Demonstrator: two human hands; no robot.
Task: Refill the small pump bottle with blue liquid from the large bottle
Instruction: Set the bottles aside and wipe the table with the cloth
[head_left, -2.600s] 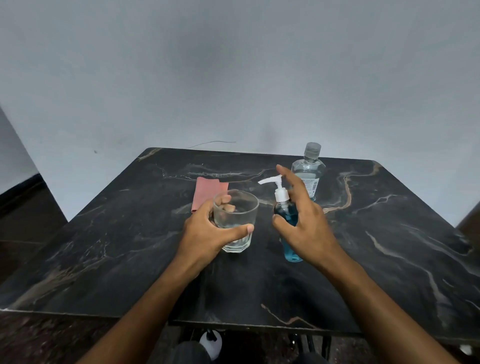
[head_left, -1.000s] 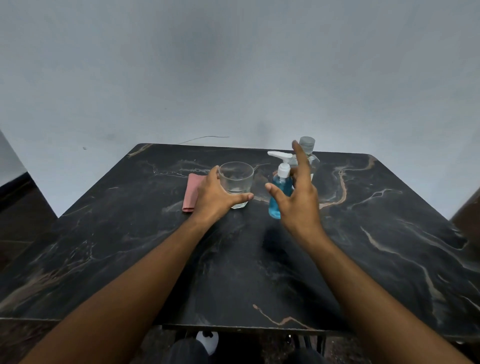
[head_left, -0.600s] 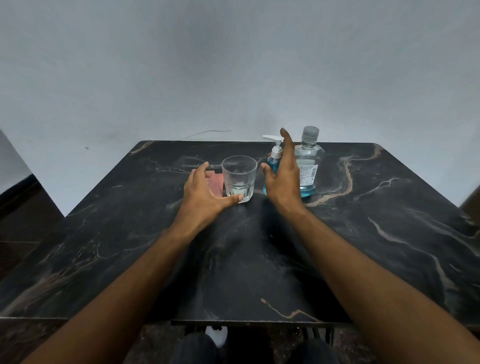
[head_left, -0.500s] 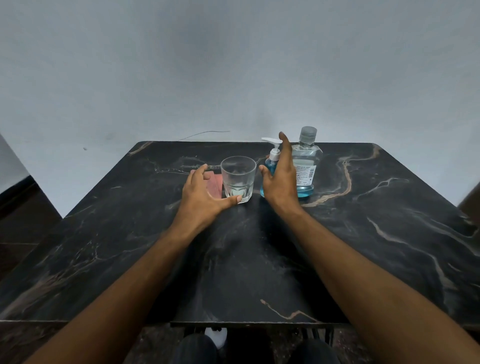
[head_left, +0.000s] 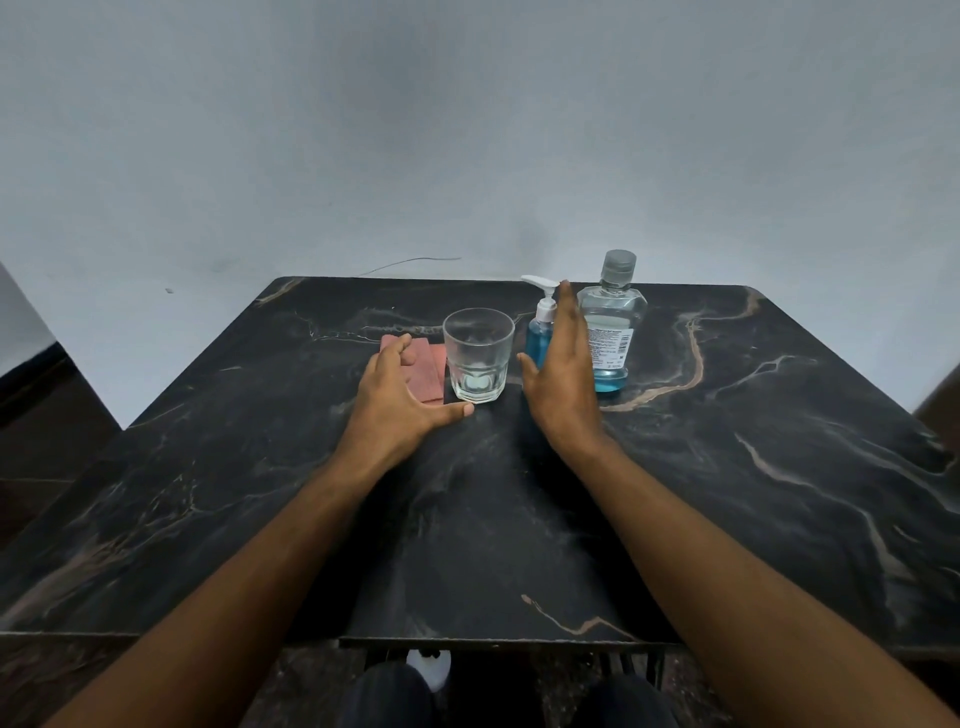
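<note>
The small pump bottle, blue with a white pump head, stands upright at the far middle of the table. Right of it is the large clear bottle with a grey cap and a little blue liquid at its base. My right hand is open, fingers straight, just in front of and between the two bottles, hiding part of each. A clear drinking glass stands left of the pump bottle. My left hand is open beside the glass, its thumb tip near the glass's base.
A folded pink cloth lies behind my left hand, left of the glass. The black marble table ends close to a grey wall at the back. Its front edge runs just above my knees.
Both hands pushed the glass and pump bottle away toward the table's back, then let go. The hands now rest open beside them, the left one drawn slightly back from the glass.
</note>
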